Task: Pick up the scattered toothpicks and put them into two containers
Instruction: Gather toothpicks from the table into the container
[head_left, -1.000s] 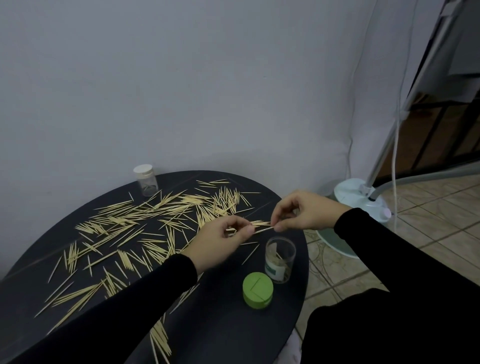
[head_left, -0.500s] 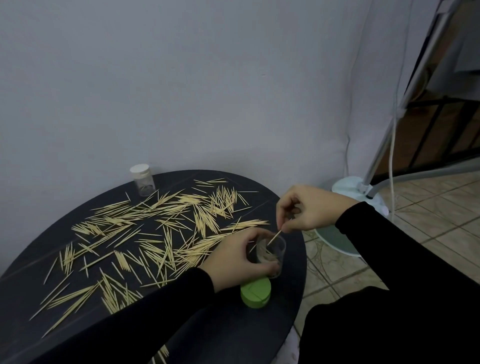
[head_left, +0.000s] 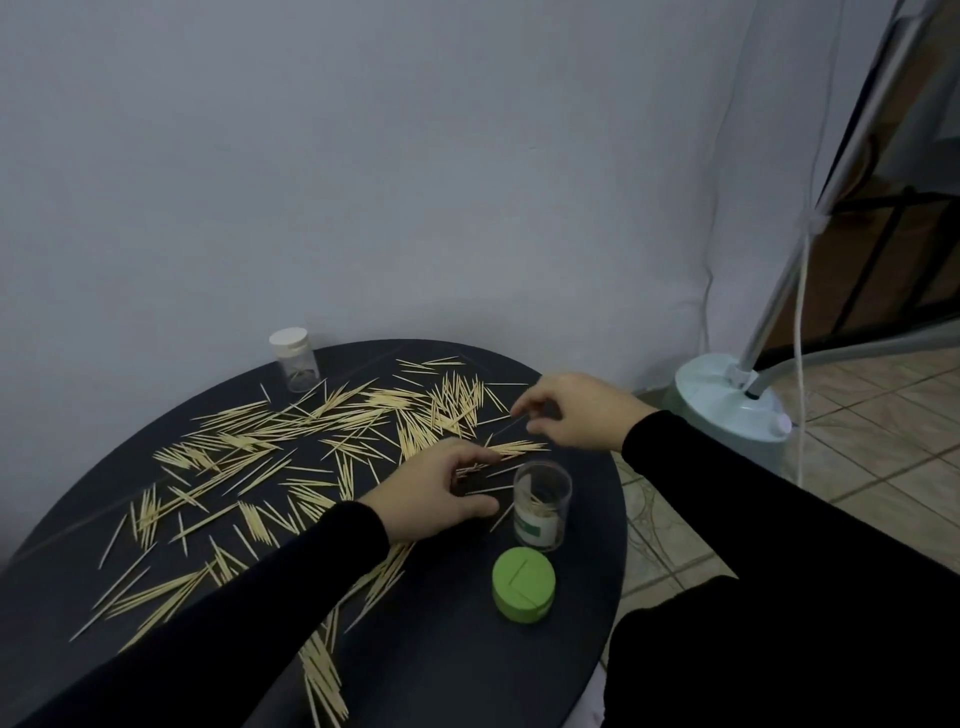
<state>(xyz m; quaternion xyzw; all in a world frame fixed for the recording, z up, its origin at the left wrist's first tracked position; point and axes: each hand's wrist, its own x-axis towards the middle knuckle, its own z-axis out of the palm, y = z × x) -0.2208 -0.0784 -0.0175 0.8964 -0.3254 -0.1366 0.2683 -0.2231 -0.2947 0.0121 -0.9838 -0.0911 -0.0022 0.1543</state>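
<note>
While bent low over the dark round table, left hand lay palm down just left of the open jar, fingers curled apart over loose toothpicks, clamped on nothing visible. Right hand hovered beyond the jar, thumb and forefinger pinched together, seemingly on one thin toothpick, though too blurred to confirm. Counted: two hands, two jars, one green lid just in front of the open jar, toothpicks too many to count. Capped jar stood well behind and left of the open one. Half a second before, left hand gripped the open jar; since released. Right hand then fed a toothpick in; since withdrawn.
</note>
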